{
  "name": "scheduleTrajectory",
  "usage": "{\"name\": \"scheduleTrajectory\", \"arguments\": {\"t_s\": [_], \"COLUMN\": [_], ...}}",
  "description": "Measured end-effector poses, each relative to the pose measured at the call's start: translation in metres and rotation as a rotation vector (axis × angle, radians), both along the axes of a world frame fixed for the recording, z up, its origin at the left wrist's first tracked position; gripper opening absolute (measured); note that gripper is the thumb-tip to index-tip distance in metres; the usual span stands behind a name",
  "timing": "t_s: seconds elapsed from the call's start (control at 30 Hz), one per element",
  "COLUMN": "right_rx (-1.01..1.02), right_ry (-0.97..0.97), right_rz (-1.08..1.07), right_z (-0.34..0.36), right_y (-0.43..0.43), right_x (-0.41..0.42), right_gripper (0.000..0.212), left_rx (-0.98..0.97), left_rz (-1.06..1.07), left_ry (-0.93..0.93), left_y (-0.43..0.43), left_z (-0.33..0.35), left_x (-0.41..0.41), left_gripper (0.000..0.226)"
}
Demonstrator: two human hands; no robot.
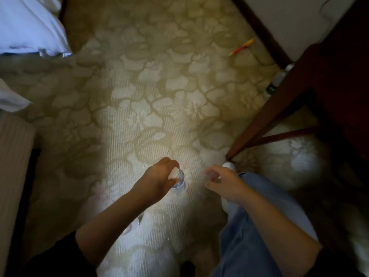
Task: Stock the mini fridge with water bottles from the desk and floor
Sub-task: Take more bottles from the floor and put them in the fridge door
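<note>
My left hand [159, 176] grips a clear water bottle [178, 181] by its white-capped top, and the bottle hangs upright over the patterned carpet. Under my left forearm something clear and bottle-like [132, 225] shows, mostly hidden. My right hand [221, 181] hovers beside it, fingers loosely curled and blurred, and I cannot tell if it holds anything. Another water bottle [278, 78] lies on the floor at the right, partly hidden behind a wooden chair leg. The mini fridge is not in view.
A dark wooden chair [279, 108] stands at the right, its leg reaching the floor by my white shoe [229, 165]. A red and yellow pen [241, 47] lies on the carpet. White bedding [30, 27] hangs at the upper left, and a striped bench edge [12, 156] lies left.
</note>
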State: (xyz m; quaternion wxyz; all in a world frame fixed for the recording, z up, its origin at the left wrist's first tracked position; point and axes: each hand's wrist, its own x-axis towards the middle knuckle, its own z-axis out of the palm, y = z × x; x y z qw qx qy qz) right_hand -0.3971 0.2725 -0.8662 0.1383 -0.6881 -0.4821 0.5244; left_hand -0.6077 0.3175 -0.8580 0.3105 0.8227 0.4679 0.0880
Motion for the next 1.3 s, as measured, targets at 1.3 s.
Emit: {"name": "scheduleTrajectory", "arguments": {"t_s": [1.3], "right_rx": [1.155], "right_ry": [-0.35], "right_rz": [-0.713], "right_z": [0.402], "right_y": [-0.391], "right_x": [0.125], "right_gripper": [0.047], "left_rx": [0.045], "left_rz": [-0.959], "left_ry": [-0.668], "left_y": [-0.28], "left_z": [0.397], "left_x": [0.239], "left_gripper": [0.055]}}
